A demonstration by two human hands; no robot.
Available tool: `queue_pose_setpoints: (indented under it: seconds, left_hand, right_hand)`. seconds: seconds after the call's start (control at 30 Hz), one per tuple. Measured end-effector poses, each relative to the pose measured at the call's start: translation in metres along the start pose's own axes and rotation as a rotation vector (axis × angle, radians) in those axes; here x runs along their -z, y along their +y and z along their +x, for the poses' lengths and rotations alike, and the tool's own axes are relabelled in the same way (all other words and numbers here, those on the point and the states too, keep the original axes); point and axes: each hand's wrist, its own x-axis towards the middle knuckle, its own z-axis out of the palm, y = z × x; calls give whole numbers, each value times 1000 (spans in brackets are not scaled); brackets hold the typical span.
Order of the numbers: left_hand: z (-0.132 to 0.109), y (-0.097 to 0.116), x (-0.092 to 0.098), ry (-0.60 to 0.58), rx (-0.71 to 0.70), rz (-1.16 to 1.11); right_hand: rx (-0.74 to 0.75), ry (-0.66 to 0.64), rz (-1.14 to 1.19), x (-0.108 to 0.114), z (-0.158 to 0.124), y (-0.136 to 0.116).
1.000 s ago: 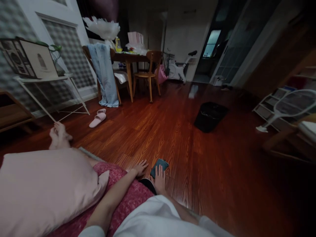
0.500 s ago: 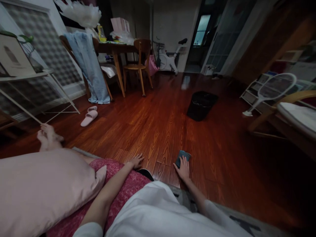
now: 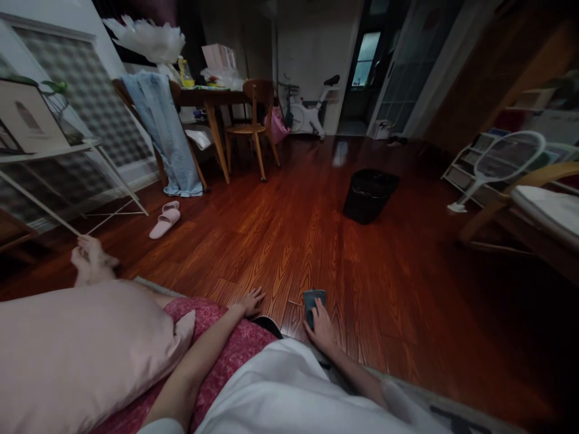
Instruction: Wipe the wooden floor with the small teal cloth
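A folded blue-grey cloth (image 3: pixel 313 301) lies on the wooden floor, held down under the fingers of my right hand (image 3: pixel 322 328). Those fingers stretch over its lower right part, with the thumb near its left edge. My left hand (image 3: pixel 251 301) rests near the floor beside my thigh, fingers spread and nothing in them. Close to that hand, a dark rounded object with a pale rim (image 3: pixel 268 325) shows partly past the red patterned fabric (image 3: pixel 239 337) over my legs. A pale pink pillow (image 3: pixel 99 349) lies across my lap.
A black lined bin (image 3: pixel 368 196) stands on the floor ahead. Pink slippers (image 3: pixel 165 220) lie at left, near a white-framed table (image 3: pixel 113 175). Farther back are a wooden chair (image 3: pixel 256 129) and an exercise bike (image 3: pixel 307 114). A wooden armchair (image 3: pixel 493 223) is at right.
My right hand has slid the cloth leftward and slightly nearer across the floor. My left hand stays in about the same place. The view has tilted slightly.
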Motion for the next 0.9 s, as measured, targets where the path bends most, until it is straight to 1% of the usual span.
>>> queue_pose_setpoints:
  seconds: [0.07, 0.2, 0.27, 0.33, 0.4, 0.43, 0.5, 0.57, 0.63, 0.7, 0.77, 0.83, 0.9]
  left_hand:
    - [-2, 1, 2, -5, 6, -10]
    - [-4, 2, 4, -21, 12, -16]
    - [-3, 2, 3, -19, 12, -8]
    - [-2, 1, 1, -14, 11, -10]
    - [0, 0, -1, -8, 9, -25]
    - [0, -1, -2, -4, 8, -32]
    - [2, -2, -3, 7, -2, -34]
    - [3, -3, -4, 13, -14, -25]
    - [3, -4, -5, 12, -21, -24]
    - [3, -4, -5, 8, -19, -37]
    - [3, -5, -5, 14, -18, -53]
    - [3, -6, -6, 20, -19, -60]
    - [4, -6, -6, 22, -22, -53]
  right_hand:
    - [-44, 7, -15, 4, 9, 11]
    - [-154, -28, -69, 11, 48, 25]
    - [-202, -44, -96, 12, 66, 23]
    - [-238, -50, -120, 11, 74, 16]
    - [-227, -61, -130, 9, 71, 6]
    - [-196, -73, -128, 7, 64, 2]
    - [-99, -94, -114, 3, 41, -2]
    - [3, -97, -104, 0, 10, 4]
    - [55, -82, -117, 1, -18, 18]
    - [-10, -48, -152, 6, -36, 38]
    - [-131, -21, -188, 14, -36, 56]
    - [-261, -7, -210, 22, -21, 67]
    - [-377, 1, -216, 27, 5, 69]
